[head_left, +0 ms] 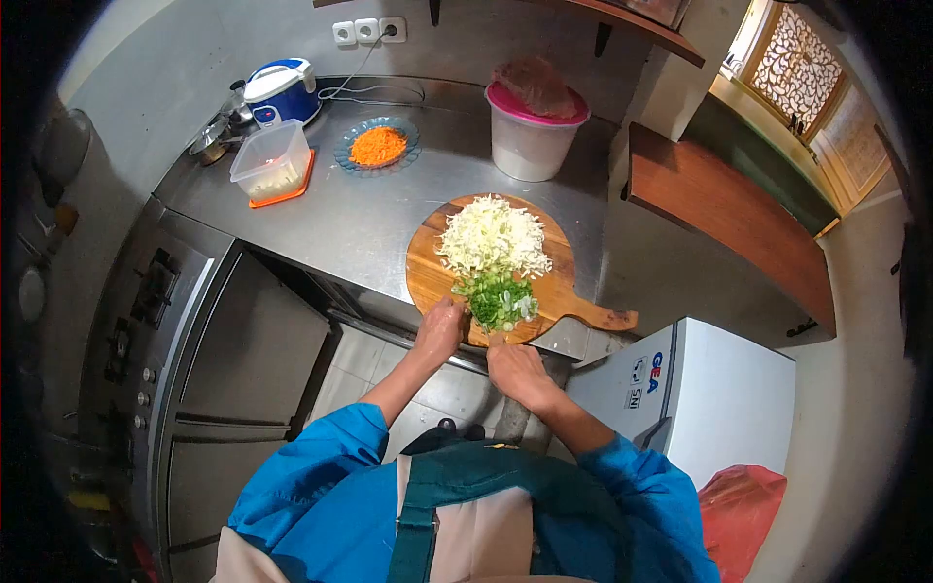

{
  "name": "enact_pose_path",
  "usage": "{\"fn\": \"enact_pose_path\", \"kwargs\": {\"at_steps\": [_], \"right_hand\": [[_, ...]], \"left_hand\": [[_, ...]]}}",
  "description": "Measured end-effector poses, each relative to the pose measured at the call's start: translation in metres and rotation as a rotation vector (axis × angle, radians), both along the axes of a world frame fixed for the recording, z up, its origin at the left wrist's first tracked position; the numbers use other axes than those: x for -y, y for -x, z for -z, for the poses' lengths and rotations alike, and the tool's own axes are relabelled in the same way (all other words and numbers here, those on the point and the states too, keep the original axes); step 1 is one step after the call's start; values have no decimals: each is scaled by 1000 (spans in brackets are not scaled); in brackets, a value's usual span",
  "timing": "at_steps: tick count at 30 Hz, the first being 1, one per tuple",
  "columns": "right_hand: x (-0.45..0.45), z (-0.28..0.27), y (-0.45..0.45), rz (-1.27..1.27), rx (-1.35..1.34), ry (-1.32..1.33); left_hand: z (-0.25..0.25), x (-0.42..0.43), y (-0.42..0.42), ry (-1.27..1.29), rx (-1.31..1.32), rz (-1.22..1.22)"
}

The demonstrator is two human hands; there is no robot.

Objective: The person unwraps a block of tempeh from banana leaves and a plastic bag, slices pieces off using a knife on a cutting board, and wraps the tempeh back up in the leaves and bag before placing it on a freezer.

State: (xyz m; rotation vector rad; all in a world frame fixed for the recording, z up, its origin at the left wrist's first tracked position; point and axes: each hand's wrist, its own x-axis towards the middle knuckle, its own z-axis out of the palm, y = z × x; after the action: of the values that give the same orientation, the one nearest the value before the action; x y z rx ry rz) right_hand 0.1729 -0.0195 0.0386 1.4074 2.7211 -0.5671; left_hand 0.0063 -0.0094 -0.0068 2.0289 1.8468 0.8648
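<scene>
A round wooden cutting board [425, 264] with a handle lies at the counter's front edge. On it rests a heap of shredded cabbage [494, 236], and nearer me a smaller heap of sliced green onion [498, 299]. My left hand [442, 328] is at the board's near left rim, fingers curled in beside the green onion. Just below that heap, at the near rim, my right hand [518, 372] is closed with its fingertips pointing at the green slices. What either hand pinches, if anything, is hidden.
Behind the board stand a glass plate of grated carrot [377, 146], a clear plastic container [272, 165] on an orange lid, a blue rice cooker [281, 92] and a white bucket [533, 141] with a pink lid. A stove [146, 291] is left; a white appliance [734, 398] is right.
</scene>
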Motion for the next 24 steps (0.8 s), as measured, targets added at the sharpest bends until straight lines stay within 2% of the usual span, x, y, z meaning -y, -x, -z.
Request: {"fn": "enact_pose_path", "kwargs": {"at_steps": [2, 9, 13, 18, 21, 24], "right_hand": [[-2, 13, 1, -13, 17, -13], [1, -11, 4, -28, 49, 19], [-3, 10, 7, -19, 47, -17], [1, -17, 6, -43, 39, -21], [3, 6, 9, -17, 22, -20], [-3, 2, 9, -28, 22, -15]], "left_hand": [[0, -1, 0, 8, 32, -22], [0, 1, 1, -2, 59, -98], [1, 1, 0, 30, 46, -117], [4, 3, 2, -4, 62, -138], [12, 6, 1, -19, 73, -135], [9, 8, 0, -48, 60, -134]]}}
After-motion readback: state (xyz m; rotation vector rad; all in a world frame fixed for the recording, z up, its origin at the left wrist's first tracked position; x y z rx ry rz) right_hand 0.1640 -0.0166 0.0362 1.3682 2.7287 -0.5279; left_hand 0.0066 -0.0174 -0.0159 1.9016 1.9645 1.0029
